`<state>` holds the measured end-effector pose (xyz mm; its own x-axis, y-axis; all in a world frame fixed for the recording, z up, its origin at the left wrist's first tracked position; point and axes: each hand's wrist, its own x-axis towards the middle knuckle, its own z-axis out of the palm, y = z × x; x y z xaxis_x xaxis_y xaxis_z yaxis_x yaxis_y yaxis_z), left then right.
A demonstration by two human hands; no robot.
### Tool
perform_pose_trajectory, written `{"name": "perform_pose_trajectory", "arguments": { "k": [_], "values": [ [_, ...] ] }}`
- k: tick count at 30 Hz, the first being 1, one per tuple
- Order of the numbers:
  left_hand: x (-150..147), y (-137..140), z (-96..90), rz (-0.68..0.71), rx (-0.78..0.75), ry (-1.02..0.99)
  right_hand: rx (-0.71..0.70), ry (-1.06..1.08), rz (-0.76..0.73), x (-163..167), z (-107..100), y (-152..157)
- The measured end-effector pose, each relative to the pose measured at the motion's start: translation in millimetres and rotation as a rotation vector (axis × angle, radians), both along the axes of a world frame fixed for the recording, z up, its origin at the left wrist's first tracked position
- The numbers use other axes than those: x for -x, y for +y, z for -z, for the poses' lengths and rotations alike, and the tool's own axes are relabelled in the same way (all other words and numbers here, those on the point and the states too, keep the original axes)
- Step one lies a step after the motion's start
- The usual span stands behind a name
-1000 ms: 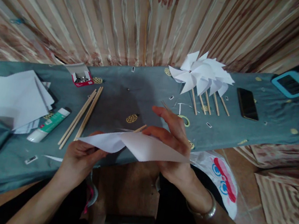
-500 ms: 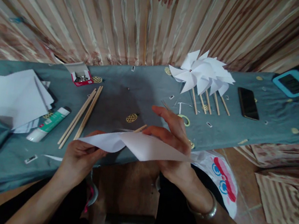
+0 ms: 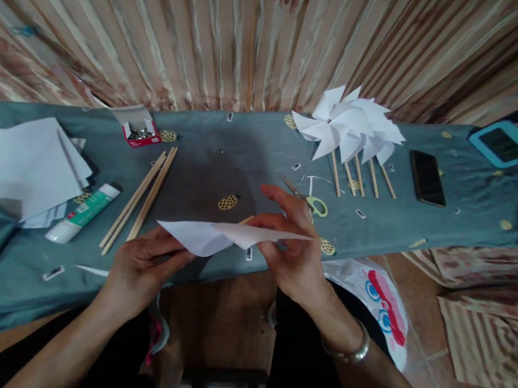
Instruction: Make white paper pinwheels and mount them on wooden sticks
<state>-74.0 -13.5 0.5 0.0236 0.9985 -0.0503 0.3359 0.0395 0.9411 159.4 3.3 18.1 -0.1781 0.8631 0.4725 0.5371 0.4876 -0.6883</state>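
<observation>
Behind both hands, red box (image 3: 142,133) of small metal pieces.

I note both forearms bare, no sleeves. My right wrist carries a silver metal bangle (image 3: 351,354). Dark trousers (image 3: 304,367) cover my legs.

Glue tube (image 3: 83,214) beside paper stack (image 3: 10,165); pinwheels (image 3: 349,130), phone (image 3: 427,177), scissors (image 3: 310,200) on cloth.

Bare counter (image 3: 224,162) lies open ahead of the hands. Wooden sticks (image 3: 141,201) and glue stick (image 3: 84,212) hem the left; scissors (image 3: 310,200) and pinwheels (image 3: 349,130) crowd the right.
</observation>
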Motion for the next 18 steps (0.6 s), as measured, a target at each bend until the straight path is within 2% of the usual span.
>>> {"name": "perform_pose_trajectory", "arguments": {
  "k": [9,13,18],
  "values": [
    [1,3,2.6,0.056,-0.121,0.004,0.073,0.069,0.041,3,8,7],
    [4,2,2.2,0.063,-0.180,0.078,0.043,0.033,0.041,3,8,7],
    [10,-3,-7.0,0.083,-0.237,0.213,-0.039,-0.071,-0.064,-1,4,2]
  ]
}}
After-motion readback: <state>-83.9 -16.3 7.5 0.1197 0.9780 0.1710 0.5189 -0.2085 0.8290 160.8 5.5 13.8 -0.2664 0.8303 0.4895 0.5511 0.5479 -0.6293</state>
